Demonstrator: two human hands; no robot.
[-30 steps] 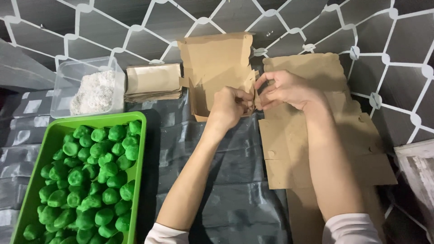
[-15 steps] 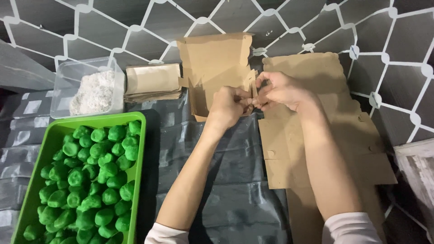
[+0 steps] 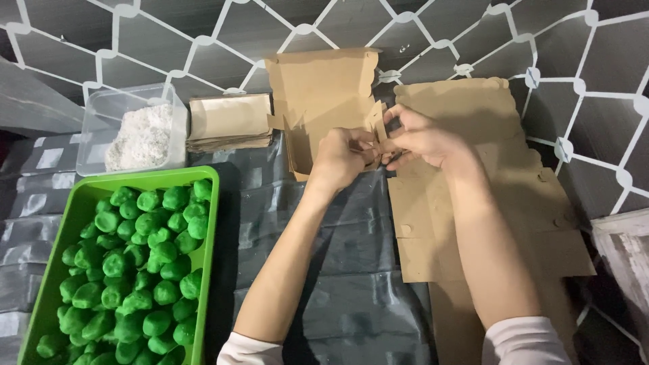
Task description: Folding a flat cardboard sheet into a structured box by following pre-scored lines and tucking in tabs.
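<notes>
Left hand (image 3: 346, 157) and right hand (image 3: 422, 138), grips pinched on side flap of half-folded brown cardboard box (image 3: 324, 101), just right of brown paper stack (image 3: 230, 122). Risk: thin flap tears if forced.

wall (image 3: 169, 40): dark, white lattice lines | table cover (image 3: 338, 270): grey plastic sheet

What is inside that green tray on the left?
The green tray is heaped with small round green balls, packed close and stacked on each other. They cover nearly all of the tray's floor, so whatever may lie beneath the heap cannot be seen.
</notes>
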